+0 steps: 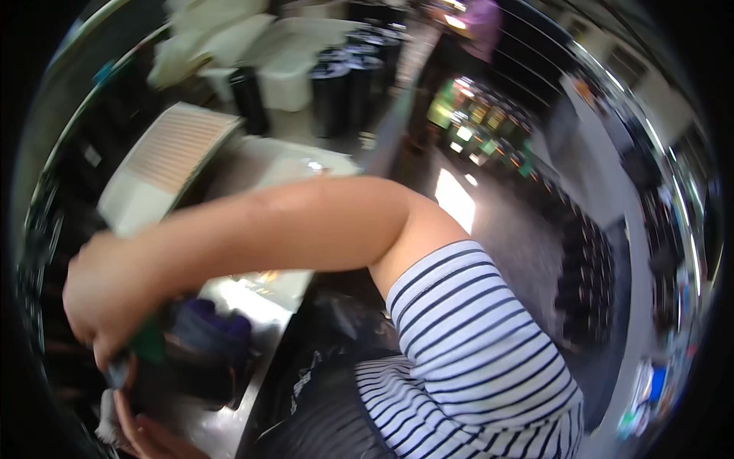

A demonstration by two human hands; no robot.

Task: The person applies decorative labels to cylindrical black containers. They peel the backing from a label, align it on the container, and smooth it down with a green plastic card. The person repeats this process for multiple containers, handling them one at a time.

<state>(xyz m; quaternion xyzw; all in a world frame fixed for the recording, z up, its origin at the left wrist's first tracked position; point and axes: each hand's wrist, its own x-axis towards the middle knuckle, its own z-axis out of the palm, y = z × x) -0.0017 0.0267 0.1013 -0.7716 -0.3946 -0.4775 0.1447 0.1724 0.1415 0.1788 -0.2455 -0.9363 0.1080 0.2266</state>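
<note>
My right arm, in a striped sleeve, reaches across the view to the far left. At its end my right hand (107, 298) is blurred, its fingers curled down around something small and greyish (117, 372) that I cannot make out. Just below, at the lower left edge, my left hand (153, 440) comes up close to the same small thing; motion smears its fingers. A green patch (151, 342) shows beside the right hand's fingers. Next to both hands stands a dark container (202, 371) with purple and grey cloth-like material (206, 325) at its top.
Beyond my arm lie a pale ribbed tray (172, 149) and a white tub (287, 88), near several black cylindrical containers (330, 96). Rows of dark bottle-like items (585, 283) line the right side. Another person in a purple top (482, 30) stands at the back.
</note>
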